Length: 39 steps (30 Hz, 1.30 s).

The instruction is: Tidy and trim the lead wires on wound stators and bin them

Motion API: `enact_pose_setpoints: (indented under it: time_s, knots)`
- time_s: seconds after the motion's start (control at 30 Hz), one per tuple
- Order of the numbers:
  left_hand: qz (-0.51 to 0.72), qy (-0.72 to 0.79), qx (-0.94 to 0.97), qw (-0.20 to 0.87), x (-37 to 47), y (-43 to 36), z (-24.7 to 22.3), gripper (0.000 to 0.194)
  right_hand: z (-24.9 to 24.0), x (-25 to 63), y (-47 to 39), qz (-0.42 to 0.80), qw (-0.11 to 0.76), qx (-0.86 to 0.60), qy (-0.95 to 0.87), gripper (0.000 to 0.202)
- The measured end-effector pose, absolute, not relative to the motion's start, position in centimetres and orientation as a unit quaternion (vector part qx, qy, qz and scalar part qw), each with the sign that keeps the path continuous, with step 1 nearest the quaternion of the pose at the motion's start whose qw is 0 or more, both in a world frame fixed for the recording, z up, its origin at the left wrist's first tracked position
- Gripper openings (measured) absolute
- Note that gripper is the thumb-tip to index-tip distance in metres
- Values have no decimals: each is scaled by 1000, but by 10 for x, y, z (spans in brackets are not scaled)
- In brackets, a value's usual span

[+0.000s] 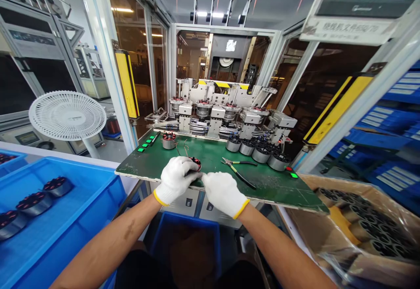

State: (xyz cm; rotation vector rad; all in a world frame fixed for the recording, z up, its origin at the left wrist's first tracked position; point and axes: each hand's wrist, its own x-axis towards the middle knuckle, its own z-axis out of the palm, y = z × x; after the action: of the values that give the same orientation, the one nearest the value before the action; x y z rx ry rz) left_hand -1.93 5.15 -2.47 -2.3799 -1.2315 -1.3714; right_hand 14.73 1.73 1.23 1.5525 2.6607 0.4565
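White knit gloves with yellow cuffs cover both hands. My left hand [176, 176] is wrapped round a motor stator [196, 163] with red copper windings, near the front edge of the green tabletop [210, 153]; the glove hides much of it. Loose copper wire ends rise just behind it. My right hand [223, 191] is beside it with fingers pinched together near the stator's front side; what they hold, if anything, is too small to make out. To the right lie wire cutters [241, 170] with green-and-black handles, jaws toward the stator. Another wound stator [169, 140] stands at the back left.
Several black-topped stators [261, 152] stand in a row at the right, before the winding machine [216, 114]. A blue bin [82, 192] with stators is at left, a carton [305, 219] of metal rings at right. A white fan [68, 116] stands left.
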Motion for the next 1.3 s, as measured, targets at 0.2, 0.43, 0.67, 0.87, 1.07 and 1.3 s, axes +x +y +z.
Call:
enact_pose_setpoints:
  time_s: [0.2, 0.43, 0.67, 0.87, 1.07, 1.3]
  knots:
    - [-418, -473, -776, 10, -26, 37, -9, 14, -16, 159, 7, 117, -128, 521, 836, 27]
    - [-321, -469, -821, -46, -46, 63, -1, 93, -57, 124, -47, 224, -238, 342, 881, 40]
    - [-320, -504, -789, -146, -21, 75, -10, 62, -48, 108, 10, 228, -180, 504, 814, 50]
    - [-314, -528, -775, -146, -24, 68, -4, 65, -42, 128, 31, 261, -257, 523, 769, 47]
    - [-253, -512, -800, -182, -34, 79, 5, 61, -38, 126, 34, 294, -253, 555, 736, 44]
    - [-254, -512, -797, -195, -32, 78, 2, 65, -19, 142, 49, 107, -214, 577, 781, 38]
